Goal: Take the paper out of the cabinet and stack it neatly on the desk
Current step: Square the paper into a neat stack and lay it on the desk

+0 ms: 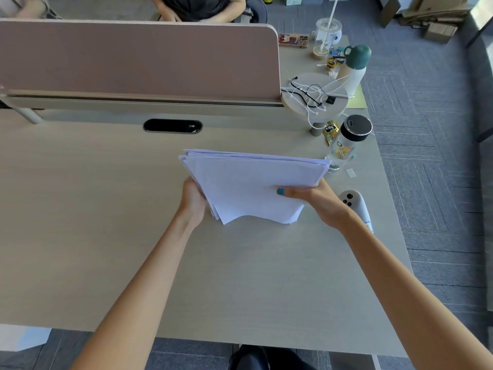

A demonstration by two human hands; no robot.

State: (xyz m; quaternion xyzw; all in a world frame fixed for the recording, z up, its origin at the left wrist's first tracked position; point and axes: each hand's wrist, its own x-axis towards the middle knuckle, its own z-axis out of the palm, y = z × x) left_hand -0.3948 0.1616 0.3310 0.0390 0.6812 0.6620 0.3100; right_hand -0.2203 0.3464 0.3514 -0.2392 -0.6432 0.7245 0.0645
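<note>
A thick stack of white paper is held above the light wood desk, its sheets fanned unevenly at the far edge and curling at the near edge. My left hand grips the stack's left side from below. My right hand grips the right side, thumb with a blue nail lying on the top sheet. The stack tilts slightly, near edge lower. The cabinet is out of view.
A pink divider panel lines the desk's far side, with a black cable slot below it. To the right stand a black-lidded bottle, a green-capped flask, a round stand with cables and a white device. Another person sits beyond the divider.
</note>
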